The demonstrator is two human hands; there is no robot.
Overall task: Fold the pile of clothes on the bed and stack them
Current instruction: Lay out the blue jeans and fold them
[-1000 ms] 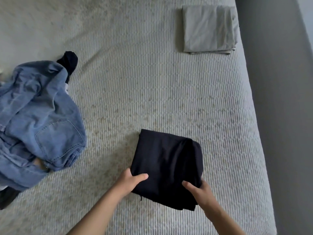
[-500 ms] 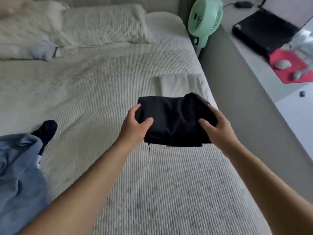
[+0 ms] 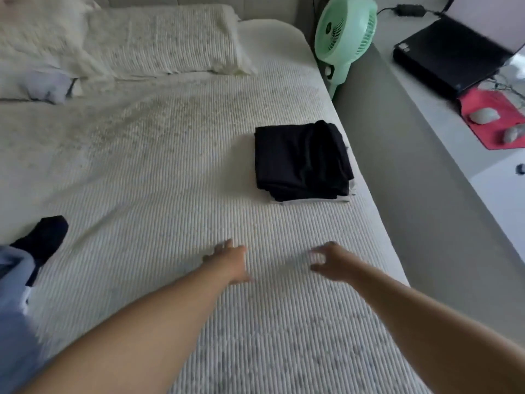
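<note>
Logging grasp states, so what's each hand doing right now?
Left hand: open, holding nothing.
Right hand: open, fingers spread, holding nothing.

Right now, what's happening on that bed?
A person is folding laundry. A folded black garment sits stacked on a pale folded piece near the bed's right edge. Both the left hand and right hand hover empty over the bedding, fingers loose. Unfolded blue denim and a dark item wait at the left.
</note>
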